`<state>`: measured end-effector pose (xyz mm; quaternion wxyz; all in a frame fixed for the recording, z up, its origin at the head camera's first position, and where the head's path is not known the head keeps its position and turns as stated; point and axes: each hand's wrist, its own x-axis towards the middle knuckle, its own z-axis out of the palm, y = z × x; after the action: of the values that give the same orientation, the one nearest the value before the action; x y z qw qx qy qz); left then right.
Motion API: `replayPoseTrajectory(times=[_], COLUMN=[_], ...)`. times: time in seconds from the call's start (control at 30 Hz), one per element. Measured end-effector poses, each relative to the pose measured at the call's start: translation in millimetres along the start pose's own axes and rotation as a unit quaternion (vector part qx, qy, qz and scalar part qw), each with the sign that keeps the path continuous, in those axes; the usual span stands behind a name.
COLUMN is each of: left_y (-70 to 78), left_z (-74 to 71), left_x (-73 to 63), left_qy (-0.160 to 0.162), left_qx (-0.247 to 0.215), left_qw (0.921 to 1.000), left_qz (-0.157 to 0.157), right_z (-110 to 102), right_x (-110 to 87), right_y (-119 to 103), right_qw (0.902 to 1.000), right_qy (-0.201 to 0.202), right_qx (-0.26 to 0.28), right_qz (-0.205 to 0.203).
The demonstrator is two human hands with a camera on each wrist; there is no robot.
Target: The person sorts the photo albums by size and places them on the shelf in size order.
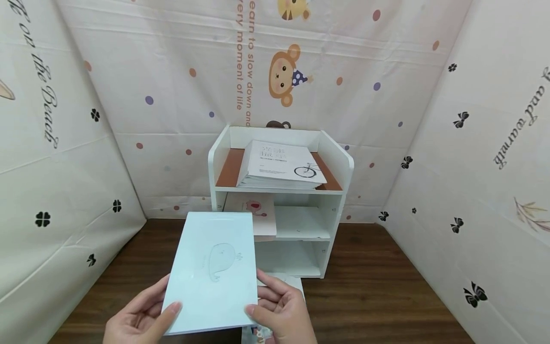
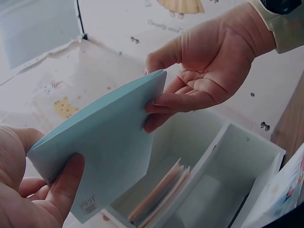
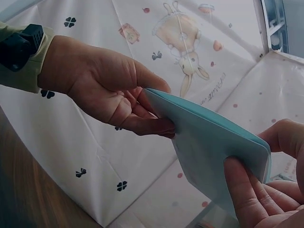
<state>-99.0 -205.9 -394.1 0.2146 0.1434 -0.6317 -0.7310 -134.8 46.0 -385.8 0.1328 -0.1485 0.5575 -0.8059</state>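
A light blue notebook [image 1: 202,291] with a whale outline on its cover is tilted up in front of a white shelf unit [image 1: 339,210]. My left hand [image 1: 143,313] pinches its lower left edge, thumb on the cover and fingers behind. At the lower right edge my right hand [image 1: 281,308] pinches it the same way. The left wrist view shows the back of the notebook [image 2: 111,142], with a small barcode near one corner. In the right wrist view both hands grip opposite ends of the notebook [image 3: 204,147], whose pages are closed.
On the shelf's top tier lies a stack of white notebooks [image 1: 283,162] with a bicycle print. A pink notebook [image 1: 264,217] lies at the left of the middle tier. Another colourful-printed item [image 1: 259,333] on the brown table [image 1: 369,296] is mostly hidden beneath my hands. Printed cloth walls [image 1: 429,143] surround the table.
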Motion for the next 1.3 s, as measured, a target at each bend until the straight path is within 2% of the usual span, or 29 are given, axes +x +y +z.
replayPoseTrajectory(times=[0.2, 0.47, 0.73, 0.87, 1.1, 1.17, 1.3], left_y=[0.4, 2.8, -0.9, -1.5, -1.6, -1.7, -0.7], left_z=[8.1, 17.7, 21.5, 26.2, 34.2, 35.7, 40.8], left_x=[-3.6, -6.5, -6.9, -9.1, -12.7, -13.7, -15.9], left_qy=[-0.020, -0.035, -0.063, -0.067, -0.089, -0.096, -0.101], left_qx=[0.007, 0.018, -0.027, -0.030, -0.041, -0.047, -0.052], left_qw=[0.9997, 0.9991, 0.9972, 0.9965, 0.9939, 0.9928, 0.9923], left_qz=[0.010, 0.013, 0.030, 0.039, 0.052, 0.054, 0.049], right_z=[-6.6, -12.3, -18.0, -21.2, -27.9, -29.8, -34.0], right_x=[-3.1, -5.3, -7.2, -7.4, -11.0, -12.1, -12.8], right_y=[-3.8, -7.1, -8.2, -8.3, -11.4, -12.1, -11.0], right_qw=[0.9998, 0.9999, 0.9994, 0.9990, 0.9993, 0.9992, 0.9976], right_qy=[0.012, 0.011, 0.009, 0.010, 0.020, 0.016, 0.000], right_qx=[-0.017, -0.006, -0.008, -0.013, -0.018, -0.017, -0.015], right_qz=[-0.005, -0.011, -0.031, -0.041, -0.026, -0.031, -0.067])
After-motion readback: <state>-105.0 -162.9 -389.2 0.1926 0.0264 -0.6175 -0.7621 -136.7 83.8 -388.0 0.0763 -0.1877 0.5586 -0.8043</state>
